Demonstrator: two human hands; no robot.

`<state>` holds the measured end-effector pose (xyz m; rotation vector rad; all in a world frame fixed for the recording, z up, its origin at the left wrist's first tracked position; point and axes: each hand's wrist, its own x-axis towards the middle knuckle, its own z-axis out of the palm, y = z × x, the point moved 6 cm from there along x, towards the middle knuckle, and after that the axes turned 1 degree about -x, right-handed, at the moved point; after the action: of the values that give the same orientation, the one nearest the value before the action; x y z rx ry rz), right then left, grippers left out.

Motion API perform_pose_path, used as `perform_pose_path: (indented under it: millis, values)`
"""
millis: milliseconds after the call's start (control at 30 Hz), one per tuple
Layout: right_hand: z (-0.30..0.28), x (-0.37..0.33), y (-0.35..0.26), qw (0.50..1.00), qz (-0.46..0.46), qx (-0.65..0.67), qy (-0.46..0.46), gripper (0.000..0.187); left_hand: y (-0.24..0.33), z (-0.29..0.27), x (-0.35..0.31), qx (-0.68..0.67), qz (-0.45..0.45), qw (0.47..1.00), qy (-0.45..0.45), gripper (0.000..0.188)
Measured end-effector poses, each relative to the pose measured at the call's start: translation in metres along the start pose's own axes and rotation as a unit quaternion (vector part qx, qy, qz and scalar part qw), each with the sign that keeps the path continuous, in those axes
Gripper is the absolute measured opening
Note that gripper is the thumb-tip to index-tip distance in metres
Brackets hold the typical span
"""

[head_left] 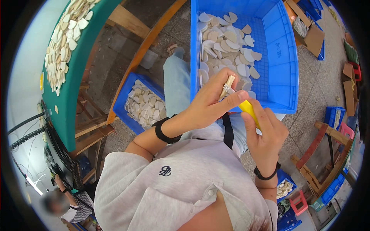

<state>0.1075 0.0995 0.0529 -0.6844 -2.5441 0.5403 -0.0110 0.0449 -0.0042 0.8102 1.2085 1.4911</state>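
My left hand [210, 98] pinches a small pale tan piece [230, 81], held up over the near edge of a large blue crate [277, 77]. In my right hand [268, 134] is a yellow-handled knife [248, 109], its metal end against the piece beside my left thumb. The blade's exact shape is hard to make out. Many flat, half-round, off-white and tan pieces [227, 42] lie heaped in the crate, mostly toward its left side.
A smaller blue crate [125, 109] of similar pieces stands on the floor at left. Beyond it, a green-topped table [79, 82] carries a long pile of pieces. Another person [69, 200] sits at lower left. Cardboard boxes [312, 38] and a wooden frame [322, 161] stand at right.
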Motion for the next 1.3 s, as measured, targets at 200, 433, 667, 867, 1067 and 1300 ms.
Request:
perform_pose_path:
  millis: [200,433,667,867,1067,1300]
  values:
    - [0.001,-0.001,0.002,1.000,0.005,-0.018,0.007,0.032,-0.005,-0.007,-0.001,0.123,0.043,0.991,0.024,0.027]
    - [0.003,0.002,0.009,0.999,0.039,0.018,0.033,0.031,-0.011,-0.008,-0.001,0.001,-0.014,1.000,0.022,0.030]
    - [0.003,0.002,0.006,0.997,0.021,0.070,-0.003,0.031,-0.008,-0.008,0.000,0.021,0.010,1.000,0.005,0.026]
    - [0.002,0.003,0.002,0.999,0.014,0.041,-0.019,0.032,-0.009,-0.008,-0.001,0.037,0.000,0.999,0.006,0.027]
    - [0.002,0.003,0.001,1.000,0.003,-0.002,-0.014,0.031,-0.010,-0.010,-0.003,0.072,0.021,0.997,0.028,0.024]
    - [0.005,0.001,0.006,0.999,0.022,-0.008,0.034,0.029,-0.011,-0.010,-0.002,0.080,0.018,0.996,0.047,0.022]
